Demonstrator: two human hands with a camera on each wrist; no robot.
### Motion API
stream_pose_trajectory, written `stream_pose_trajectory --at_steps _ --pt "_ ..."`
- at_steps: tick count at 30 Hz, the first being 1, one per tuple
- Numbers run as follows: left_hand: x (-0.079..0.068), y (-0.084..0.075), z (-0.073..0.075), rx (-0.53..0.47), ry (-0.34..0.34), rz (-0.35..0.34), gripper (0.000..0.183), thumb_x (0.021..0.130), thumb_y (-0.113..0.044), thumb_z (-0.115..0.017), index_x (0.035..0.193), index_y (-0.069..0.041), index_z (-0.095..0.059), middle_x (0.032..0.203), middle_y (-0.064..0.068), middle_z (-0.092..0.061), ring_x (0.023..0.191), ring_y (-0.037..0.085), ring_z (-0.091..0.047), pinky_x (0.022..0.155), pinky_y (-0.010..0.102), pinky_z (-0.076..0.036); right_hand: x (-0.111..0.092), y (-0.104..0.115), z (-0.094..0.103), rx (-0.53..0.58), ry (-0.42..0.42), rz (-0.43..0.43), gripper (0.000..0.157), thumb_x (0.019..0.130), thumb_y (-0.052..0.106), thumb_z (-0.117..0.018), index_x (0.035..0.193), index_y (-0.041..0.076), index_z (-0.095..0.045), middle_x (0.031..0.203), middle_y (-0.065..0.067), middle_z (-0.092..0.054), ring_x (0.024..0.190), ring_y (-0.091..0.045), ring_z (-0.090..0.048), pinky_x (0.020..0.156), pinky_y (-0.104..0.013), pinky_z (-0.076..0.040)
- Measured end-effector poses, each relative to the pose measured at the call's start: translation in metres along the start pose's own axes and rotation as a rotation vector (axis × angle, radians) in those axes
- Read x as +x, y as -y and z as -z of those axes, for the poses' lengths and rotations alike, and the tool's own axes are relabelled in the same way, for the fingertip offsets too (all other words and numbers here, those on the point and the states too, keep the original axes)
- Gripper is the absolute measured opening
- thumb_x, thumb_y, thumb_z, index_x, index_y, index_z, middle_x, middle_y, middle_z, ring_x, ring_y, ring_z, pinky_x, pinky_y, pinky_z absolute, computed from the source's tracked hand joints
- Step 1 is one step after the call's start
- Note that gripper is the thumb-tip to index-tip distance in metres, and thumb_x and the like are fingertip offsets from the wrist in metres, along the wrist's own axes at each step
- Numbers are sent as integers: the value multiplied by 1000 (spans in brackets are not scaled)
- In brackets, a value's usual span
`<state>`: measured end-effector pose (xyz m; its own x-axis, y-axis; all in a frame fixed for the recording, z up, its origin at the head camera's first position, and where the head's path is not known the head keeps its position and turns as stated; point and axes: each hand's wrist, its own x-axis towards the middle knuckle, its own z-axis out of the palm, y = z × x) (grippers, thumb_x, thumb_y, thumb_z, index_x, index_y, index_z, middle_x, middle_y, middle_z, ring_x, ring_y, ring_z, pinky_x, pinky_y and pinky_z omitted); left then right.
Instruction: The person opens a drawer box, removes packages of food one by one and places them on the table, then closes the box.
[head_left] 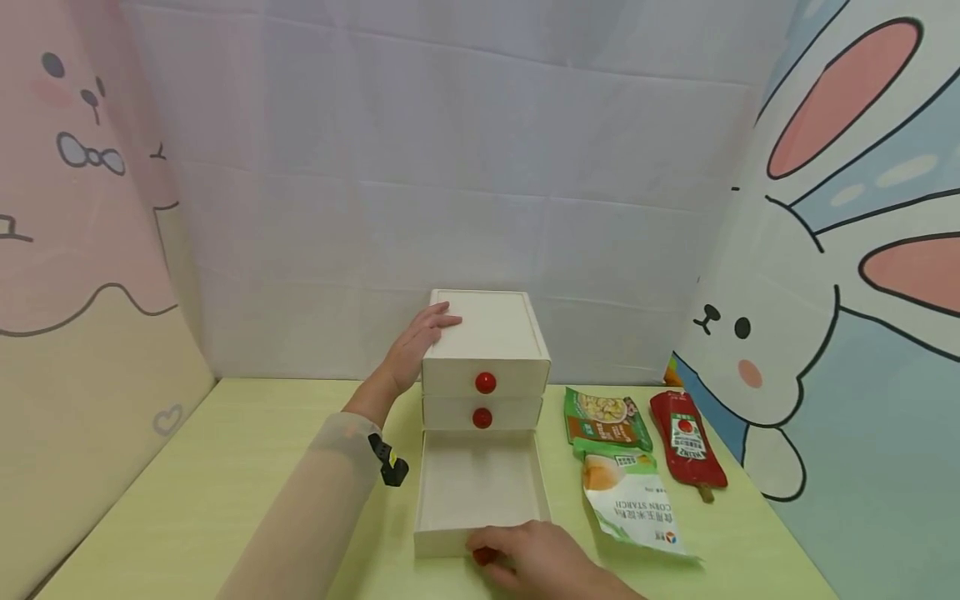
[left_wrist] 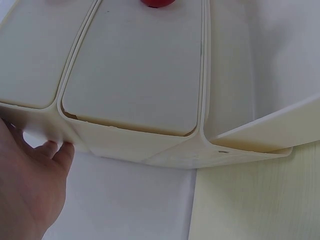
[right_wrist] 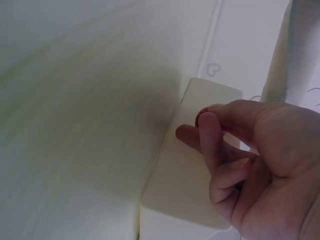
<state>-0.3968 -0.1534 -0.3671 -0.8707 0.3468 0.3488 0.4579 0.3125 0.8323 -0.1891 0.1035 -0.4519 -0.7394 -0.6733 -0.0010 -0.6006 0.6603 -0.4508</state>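
A white cabinet (head_left: 489,325) with stacked drawers stands against the back curtain. The top and middle drawers sit closed, each with a red knob, such as the upper knob (head_left: 486,382). Its bottom drawer (head_left: 482,479) is pulled far out, and the inside looks bare. My left hand (head_left: 411,348) rests on the cabinet's upper left edge, fingers lying over the top; the left wrist view shows the fingers (left_wrist: 62,155) against the side wall. At the drawer's front, my right hand (head_left: 543,560) pinches the bottom knob (head_left: 484,556) between thumb and fingers, which mostly cover it.
Right of the cabinet lie a green food packet (head_left: 606,418), a white and green corn starch bag (head_left: 633,500) and a red Heinz ketchup pouch (head_left: 686,439). They rest on a pale yellow-green table (head_left: 187,500). Printed curtains (head_left: 787,333) border the table at the sides.
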Motion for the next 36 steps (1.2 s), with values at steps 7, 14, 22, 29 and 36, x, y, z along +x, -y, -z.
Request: stream_pose_trajectory --at_steps 7,14,22,29,36 --pt "1 0 0 2 -1 3 55 115 -28 -28 157 -12 -59 184 0 -24 173 32 -12 136 69 -11 1 2 3 -24 -78 33 20 105 26 -76 125 27 -76 106 22 -77 89 10 -62 83 -19 -59" --pt "0 0 0 -9 3 12 55 115 -28 -29 157 -11 -59 184 0 -24 173 32 -11 136 70 -10 2 4 7 -89 -230 91 20 104 20 -77 122 26 -76 110 17 -81 97 7 -70 85 -22 -62" --pt "0 0 0 -10 3 7 55 115 -28 -28 158 -12 -59 184 0 -23 173 32 -11 135 71 -10 7 3 10 -143 -294 87 22 101 17 -79 122 24 -77 116 11 -84 102 -3 -77 88 -29 -64" --pt "1 1 0 -12 5 9 55 115 -28 -28 157 -12 -59 184 0 -23 173 33 -11 135 71 -10 16 -1 9 -188 -355 76 23 99 14 -80 120 23 -79 116 9 -84 101 -6 -79 85 -31 -65" --pt "3 3 -1 -12 0 6 55 115 -29 -28 157 -11 -60 184 0 -24 173 31 -11 135 71 -10 26 -6 9 -189 -382 50 22 97 12 -81 117 22 -80 114 8 -85 96 -8 -79 81 -31 -65"
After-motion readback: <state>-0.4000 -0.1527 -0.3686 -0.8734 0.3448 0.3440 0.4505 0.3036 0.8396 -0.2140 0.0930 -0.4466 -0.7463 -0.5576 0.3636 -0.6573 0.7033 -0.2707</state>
